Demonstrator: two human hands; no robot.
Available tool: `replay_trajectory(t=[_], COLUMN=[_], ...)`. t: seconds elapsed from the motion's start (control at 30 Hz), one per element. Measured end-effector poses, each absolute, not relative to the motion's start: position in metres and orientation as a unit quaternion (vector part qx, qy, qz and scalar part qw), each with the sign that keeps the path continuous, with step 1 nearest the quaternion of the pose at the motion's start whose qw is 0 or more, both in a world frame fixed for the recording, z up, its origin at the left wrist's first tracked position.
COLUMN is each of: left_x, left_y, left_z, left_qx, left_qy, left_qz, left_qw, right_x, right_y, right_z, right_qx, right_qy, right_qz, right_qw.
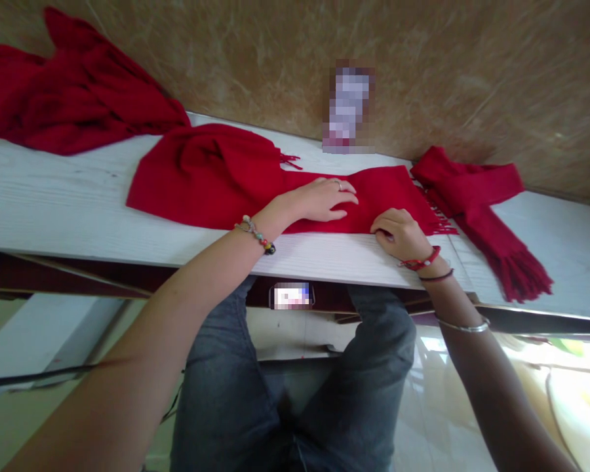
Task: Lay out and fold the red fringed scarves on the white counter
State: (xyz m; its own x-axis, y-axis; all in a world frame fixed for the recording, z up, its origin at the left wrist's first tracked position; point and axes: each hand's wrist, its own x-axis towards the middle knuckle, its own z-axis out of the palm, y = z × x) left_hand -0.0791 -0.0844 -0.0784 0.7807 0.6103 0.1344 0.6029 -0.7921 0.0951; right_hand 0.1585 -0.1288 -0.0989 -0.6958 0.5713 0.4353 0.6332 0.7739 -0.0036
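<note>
A red scarf (255, 190) with fringed ends lies lengthwise on the white wood-grain table, smooth toward the right and loosely bunched on its left part. My left hand (319, 198) rests flat on its middle, fingers spread. At the scarf's near edge, close to the right fringe, my right hand (402, 235) is closed with its fingers curled; it pinches the cloth there, though the fingertips are partly hidden. Just beyond that fringe sits a folded red scarf (476, 190), its own tassels hanging toward the table's near edge.
A heap of red cloth (83, 92) lies at the back left against the brown marbled wall (255, 59). A blurred-out rectangular object (349, 108) stands against that wall. The white table (54, 196) is narrow, with my knees under its front edge.
</note>
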Motion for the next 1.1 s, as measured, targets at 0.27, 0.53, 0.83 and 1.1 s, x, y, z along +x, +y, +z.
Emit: replay_trajectory(t=[0.27, 0.53, 0.83, 1.1], left_x=[-0.089, -0.099, -0.061, -0.081], left_y=[-0.073, -0.071, -0.090, -0.091], left_z=[-0.086, -0.086, -0.083, -0.080], left_qx=[0.818, 0.697, 0.869, 0.809], left_qy=[0.557, 0.714, 0.473, 0.580], left_qz=[-0.043, 0.051, -0.053, -0.033], left_qw=[0.138, -0.029, 0.135, 0.085], right_x=[0.159, 0.159, 0.159, 0.160], right_y=[-0.128, -0.129, -0.128, -0.127], right_z=[-0.101, -0.100, -0.099, -0.102], right_qx=[-0.318, -0.321, -0.317, -0.310], right_qy=[-0.917, -0.917, -0.919, -0.920], right_qz=[-0.078, -0.072, -0.078, -0.079], right_qw=[0.227, 0.226, 0.220, 0.224])
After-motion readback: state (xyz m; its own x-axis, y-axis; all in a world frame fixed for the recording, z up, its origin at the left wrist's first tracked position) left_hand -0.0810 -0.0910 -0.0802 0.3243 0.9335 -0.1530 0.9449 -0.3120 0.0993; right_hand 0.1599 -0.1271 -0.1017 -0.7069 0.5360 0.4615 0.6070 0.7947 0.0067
